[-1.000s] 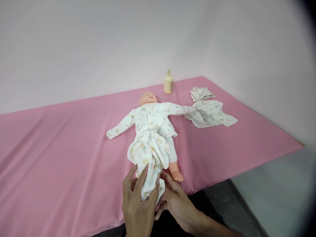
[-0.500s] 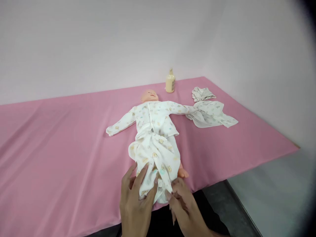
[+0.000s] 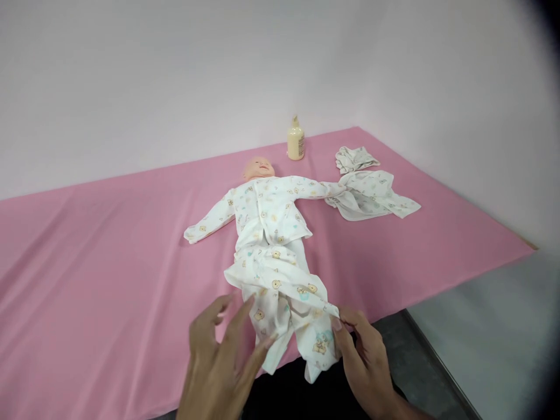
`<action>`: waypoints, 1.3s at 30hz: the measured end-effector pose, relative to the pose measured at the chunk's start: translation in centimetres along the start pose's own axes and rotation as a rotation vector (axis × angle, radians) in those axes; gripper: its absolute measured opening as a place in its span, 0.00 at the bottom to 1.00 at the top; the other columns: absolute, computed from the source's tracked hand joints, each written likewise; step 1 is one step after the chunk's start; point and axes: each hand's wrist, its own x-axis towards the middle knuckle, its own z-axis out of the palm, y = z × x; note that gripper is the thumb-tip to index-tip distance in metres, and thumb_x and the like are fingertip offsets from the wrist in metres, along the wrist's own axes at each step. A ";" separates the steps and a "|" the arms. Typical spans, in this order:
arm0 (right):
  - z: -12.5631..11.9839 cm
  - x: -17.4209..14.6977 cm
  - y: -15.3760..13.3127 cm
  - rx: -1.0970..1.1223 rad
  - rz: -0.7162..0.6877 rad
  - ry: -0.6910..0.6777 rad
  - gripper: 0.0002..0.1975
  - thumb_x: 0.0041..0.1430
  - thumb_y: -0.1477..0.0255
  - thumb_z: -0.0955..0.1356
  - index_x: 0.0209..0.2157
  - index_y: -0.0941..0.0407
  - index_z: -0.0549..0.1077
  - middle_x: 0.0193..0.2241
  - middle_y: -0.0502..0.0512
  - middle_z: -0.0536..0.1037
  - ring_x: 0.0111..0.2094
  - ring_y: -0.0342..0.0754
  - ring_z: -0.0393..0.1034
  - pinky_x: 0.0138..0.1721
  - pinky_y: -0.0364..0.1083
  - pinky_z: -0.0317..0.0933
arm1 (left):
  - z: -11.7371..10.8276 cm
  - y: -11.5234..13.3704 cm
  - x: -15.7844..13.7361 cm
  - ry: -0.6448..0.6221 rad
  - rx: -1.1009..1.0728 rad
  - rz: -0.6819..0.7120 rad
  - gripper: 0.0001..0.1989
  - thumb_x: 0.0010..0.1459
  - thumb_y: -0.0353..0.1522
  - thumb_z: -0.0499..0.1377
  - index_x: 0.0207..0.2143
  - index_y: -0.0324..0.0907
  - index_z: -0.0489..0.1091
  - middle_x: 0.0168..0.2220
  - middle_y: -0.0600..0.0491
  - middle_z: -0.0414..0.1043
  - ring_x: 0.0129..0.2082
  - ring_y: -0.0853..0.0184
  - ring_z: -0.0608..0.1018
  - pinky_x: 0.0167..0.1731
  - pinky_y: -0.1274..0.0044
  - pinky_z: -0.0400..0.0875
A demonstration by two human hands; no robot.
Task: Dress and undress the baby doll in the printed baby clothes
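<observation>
A baby doll (image 3: 258, 168) lies on its back, wearing a white long-sleeved shirt (image 3: 273, 213) with a small bear print. Matching baby pants (image 3: 284, 286) are bunched over its lower body, with the leg ends toward me. Between thumb and fingers, my right hand (image 3: 365, 356) pinches the edge of the pants on the right. My left hand (image 3: 223, 350) is open with fingers spread, just over the left side of the pants; whether its fingertips touch the cloth I cannot tell. The doll's feet are hidden.
A pump bottle (image 3: 296, 142) of pale yellow liquid stands beyond the doll's head. Crumpled printed cloths (image 3: 371, 195) lie to the right, by the doll's sleeve end. The pink table cover (image 3: 109, 280) ends just in front of me, and a wall rises behind.
My right hand has drawn the pants' edge outward to the right, spreading the cloth over the leg that showed before. My left hand has come off to the left and opened.
</observation>
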 end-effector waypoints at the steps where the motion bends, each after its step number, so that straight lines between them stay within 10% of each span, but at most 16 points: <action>1: 0.1 -0.2 0.2 0.022 0.044 0.002 0.09 0.68 0.70 0.62 0.34 0.54 0.70 0.22 0.47 0.67 0.23 0.42 0.60 0.25 0.42 0.58 | -1.0 0.3 1.2 0.048 -0.001 0.105 0.26 0.62 0.43 0.58 0.62 0.56 0.63 0.62 0.47 0.56 0.56 0.55 0.69 0.49 0.63 0.75; 5: 0.3 -0.5 0.7 0.139 0.203 -0.008 0.11 0.68 0.64 0.62 0.34 0.54 0.70 0.21 0.47 0.65 0.22 0.42 0.58 0.23 0.42 0.55 | -3.0 2.2 8.4 -0.085 -0.009 0.236 0.23 0.62 0.44 0.57 0.58 0.49 0.68 0.57 0.47 0.67 0.56 0.53 0.69 0.56 0.62 0.66; 8: 0.5 -0.3 0.9 0.166 0.237 -0.016 0.12 0.68 0.63 0.62 0.32 0.54 0.68 0.20 0.46 0.63 0.21 0.42 0.55 0.22 0.42 0.52 | -2.1 3.5 13.5 -0.449 -0.087 0.261 0.16 0.61 0.45 0.56 0.39 0.45 0.76 0.37 0.49 0.75 0.38 0.59 0.75 0.37 0.72 0.69; 12: 0.4 0.2 0.6 0.111 0.196 -0.042 0.13 0.68 0.63 0.62 0.32 0.55 0.69 0.24 0.48 0.65 0.25 0.42 0.57 0.26 0.43 0.54 | -0.1 3.8 17.5 -0.676 -0.127 0.246 0.22 0.55 0.45 0.62 0.17 0.42 0.62 0.18 0.55 0.60 0.17 0.71 0.58 0.19 0.76 0.47; 18: -0.6 0.8 0.4 0.036 0.244 -0.183 0.14 0.68 0.60 0.62 0.33 0.55 0.66 0.26 0.49 0.66 0.27 0.42 0.59 0.28 0.43 0.54 | -0.8 3.5 19.8 -1.052 -0.347 0.088 0.19 0.54 0.43 0.64 0.20 0.41 0.62 0.22 0.57 0.57 0.18 0.74 0.56 0.18 0.77 0.45; 25: -3.3 2.3 -1.0 -0.094 0.295 -0.394 0.15 0.64 0.57 0.66 0.45 0.52 0.69 0.36 0.52 0.74 0.35 0.47 0.67 0.34 0.44 0.60 | -0.2 1.2 19.0 -0.889 -1.081 -0.383 0.09 0.56 0.36 0.65 0.34 0.40 0.73 0.31 0.52 0.74 0.30 0.69 0.77 0.30 0.79 0.72; 34: -4.3 1.7 -1.6 -0.482 -0.107 -0.666 0.13 0.68 0.59 0.62 0.46 0.49 0.72 0.39 0.55 0.74 0.37 0.50 0.69 0.39 0.49 0.61 | 1.3 -0.8 17.1 -0.531 -1.580 -0.625 0.04 0.56 0.30 0.58 0.29 0.39 0.71 0.20 0.57 0.71 0.18 0.71 0.73 0.24 0.79 0.71; 39: -5.0 4.3 -2.2 -0.255 -0.112 -0.720 0.14 0.67 0.59 0.64 0.48 0.48 0.75 0.44 0.56 0.75 0.44 0.50 0.70 0.45 0.49 0.63 | 1.1 -1.3 16.6 -0.549 -1.583 -0.563 0.06 0.51 0.29 0.51 0.25 0.39 0.65 0.14 0.58 0.66 0.13 0.72 0.67 0.25 0.77 0.70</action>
